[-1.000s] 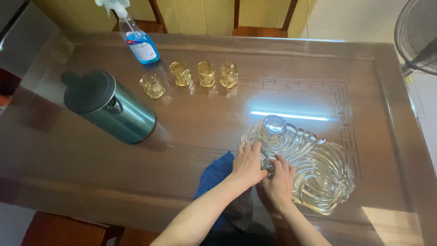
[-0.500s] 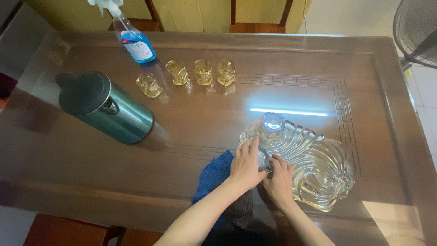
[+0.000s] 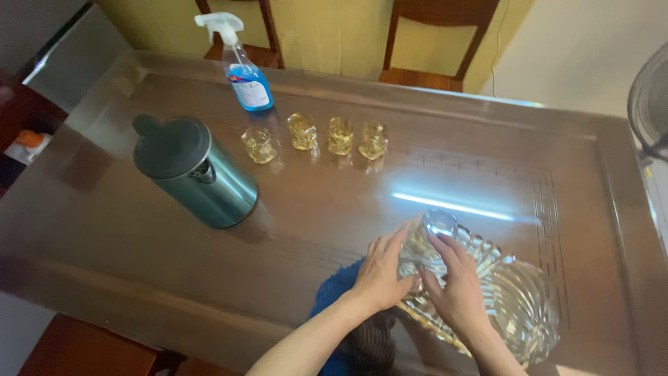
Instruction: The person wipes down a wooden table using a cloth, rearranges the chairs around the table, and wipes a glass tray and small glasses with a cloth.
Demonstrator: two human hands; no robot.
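Both hands meet over a clear glass tumbler (image 3: 433,240) that sits upside down at the near-left end of a ribbed glass tray (image 3: 518,306). The left hand (image 3: 379,275) cups the tumbler's left side with fingers curled around it; the right hand (image 3: 459,292) wraps its right side, fingers spread up toward the base. Just under the left wrist lies a blue cloth (image 3: 334,306), partly hidden by the forearm. The tray spreads out to the right of the right hand. Well beyond the left hand, to its far left, stands a green kettle (image 3: 198,174) with a black lid. Farther off, a row of four small amber glasses (image 3: 320,136) runs across, and a blue spray bottle (image 3: 245,69) stands behind them. All rest on a brown table (image 3: 139,257) under a glossy glass top that mirrors a strip of light. Two wooden chairs (image 3: 438,42) stand against a yellow wall, and a fan (image 3: 650,104) edges in far right.
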